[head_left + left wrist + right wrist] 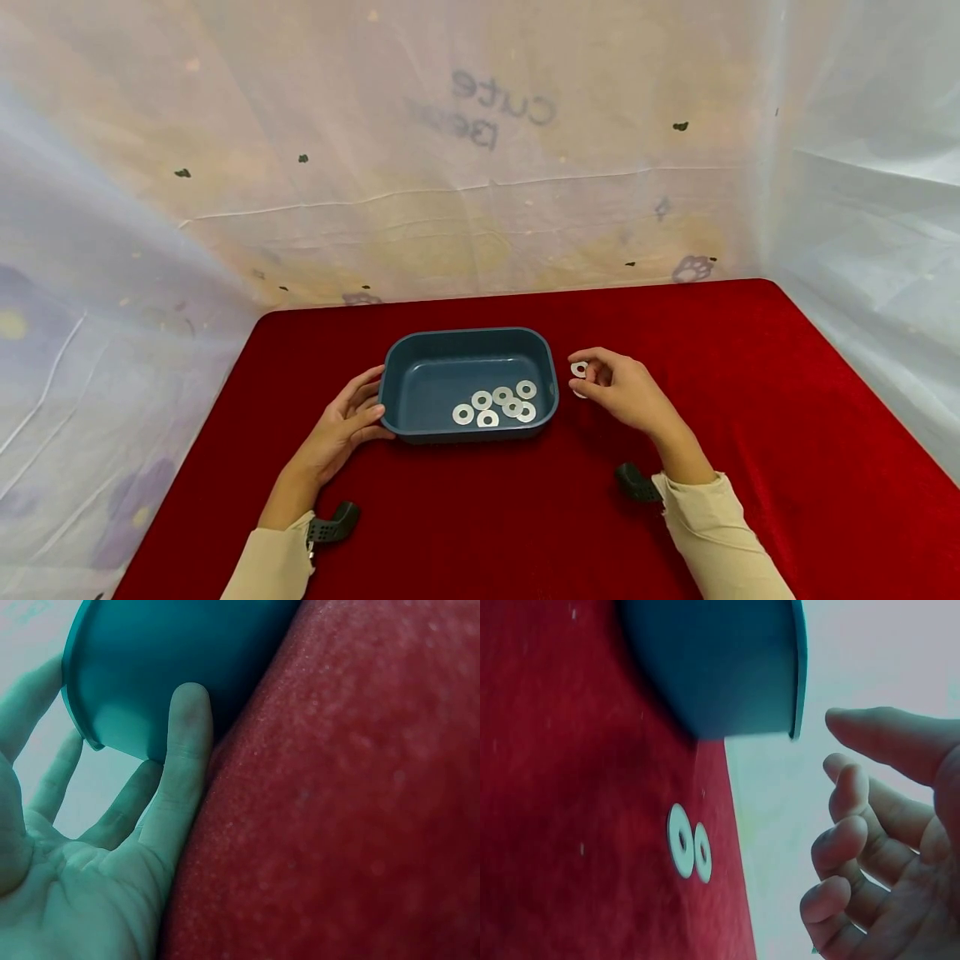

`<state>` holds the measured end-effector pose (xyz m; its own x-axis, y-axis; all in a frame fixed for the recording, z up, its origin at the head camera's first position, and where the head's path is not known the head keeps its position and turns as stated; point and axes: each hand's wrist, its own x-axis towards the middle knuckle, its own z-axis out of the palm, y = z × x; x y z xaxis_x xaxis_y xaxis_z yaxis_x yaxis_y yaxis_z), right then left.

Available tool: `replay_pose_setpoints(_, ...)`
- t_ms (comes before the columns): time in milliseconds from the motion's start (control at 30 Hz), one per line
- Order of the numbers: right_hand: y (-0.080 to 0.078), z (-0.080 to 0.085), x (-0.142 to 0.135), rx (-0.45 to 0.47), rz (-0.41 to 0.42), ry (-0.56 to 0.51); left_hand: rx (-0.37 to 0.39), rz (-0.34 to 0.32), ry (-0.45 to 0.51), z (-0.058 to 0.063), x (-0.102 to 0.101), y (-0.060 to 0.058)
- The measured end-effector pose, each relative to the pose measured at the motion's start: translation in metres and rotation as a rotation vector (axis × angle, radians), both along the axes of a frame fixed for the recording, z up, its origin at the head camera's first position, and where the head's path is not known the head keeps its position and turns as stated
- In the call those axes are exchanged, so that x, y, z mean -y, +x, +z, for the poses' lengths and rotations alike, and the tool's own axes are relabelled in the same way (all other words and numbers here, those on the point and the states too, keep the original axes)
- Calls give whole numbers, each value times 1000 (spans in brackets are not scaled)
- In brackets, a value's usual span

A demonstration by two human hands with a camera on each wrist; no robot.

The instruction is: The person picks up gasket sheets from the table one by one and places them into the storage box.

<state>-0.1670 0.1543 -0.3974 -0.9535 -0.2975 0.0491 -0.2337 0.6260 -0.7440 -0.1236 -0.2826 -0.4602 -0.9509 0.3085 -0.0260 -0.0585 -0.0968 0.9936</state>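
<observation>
A blue rectangular tray (465,335) with rounded corners sits on the red cloth. Several flat metal washers (462,414) lie inside it, mostly toward its near right part, some overlapping. My left hand (341,425) rests against the tray's left end, its fingers (187,727) extended along the outer wall. Right of the tray, my right hand (626,392) hovers with thumb and fingers apart, holding nothing visible. Below it, two washers (680,840) lie side by side on the cloth; in the head view the fingers partly cover them.
Red cloth (465,517) covers the table. Pale printed sheeting (465,233) hangs behind it, with more sheets at both sides. Each wrist wears a dark strap with a camera mount (336,525).
</observation>
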Motion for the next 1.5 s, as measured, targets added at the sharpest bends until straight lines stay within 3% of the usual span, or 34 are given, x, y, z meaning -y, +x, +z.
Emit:
replay_pose_setpoints(233, -7, -8, -12, 23, -39, 30, -1, 3, -11, 0, 0, 0)
replay_pose_setpoints(467, -12, -19, -18, 70, -36, 46, 20, 21, -15, 1, 0, 0)
replay_pose_setpoints(733, -15, -31, -22, 87, -14, 69, -7, -2, -6, 1, 1, 0)
replay_pose_setpoints(1500, -13, -33, -19, 66, -34, 134, -1, -5, -1, -1, 1, 0)
